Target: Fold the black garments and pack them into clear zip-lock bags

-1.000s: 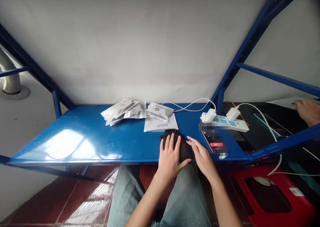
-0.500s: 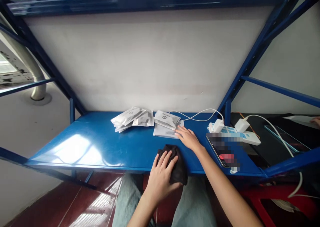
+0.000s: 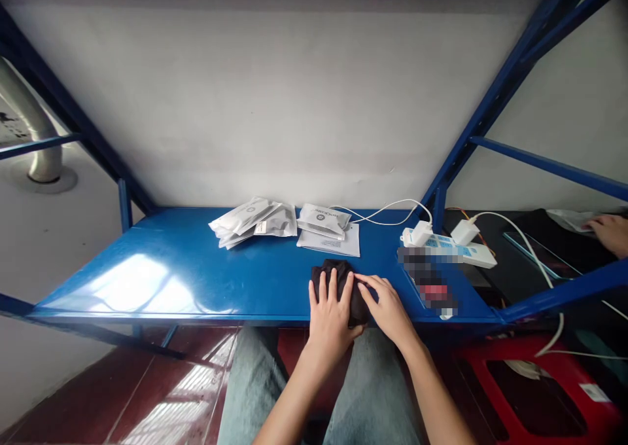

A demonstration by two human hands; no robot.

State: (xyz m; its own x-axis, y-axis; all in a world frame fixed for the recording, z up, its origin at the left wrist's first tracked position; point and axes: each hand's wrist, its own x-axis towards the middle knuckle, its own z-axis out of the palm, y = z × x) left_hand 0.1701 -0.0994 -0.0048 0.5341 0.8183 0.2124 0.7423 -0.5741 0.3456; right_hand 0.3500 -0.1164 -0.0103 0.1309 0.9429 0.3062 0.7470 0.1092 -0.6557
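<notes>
Blue shelf, lower centre: we flatten the black cloth (pinning it) under left hand and right hand, fingers spread.

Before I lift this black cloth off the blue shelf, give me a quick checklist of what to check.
1. Left hand flat on black cloth: ok.
2. Right hand touching the cloth's right side: ok.
3. Cloth apart from white pouches behind it: ok.
4. Phone beside right hand, apart from the cloth: ok.
5. Charger cables apart from both hands: ok.
6. Cloth fully folded: cannot tell.
</notes>
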